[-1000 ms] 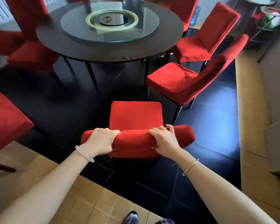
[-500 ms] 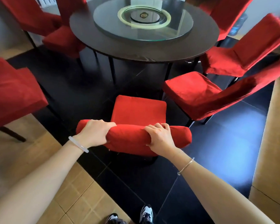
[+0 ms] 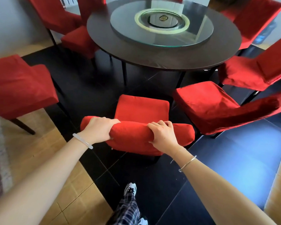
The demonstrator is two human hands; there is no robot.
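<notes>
Since the earlier frames, the red-covered chair (image 3: 141,109) has advanced toward the round table (image 3: 161,62). Its seat now points at the gap between the left chair (image 3: 18,85) and the right chair (image 3: 206,108). The left hand (image 3: 99,129) and right hand (image 3: 164,137) hold the padded top of its backrest, and each grip is curled firmly over the fabric. The seat stands on the dark floor, just short of the table edge. Judgement: further pushing is required to tuck it under.
</notes>
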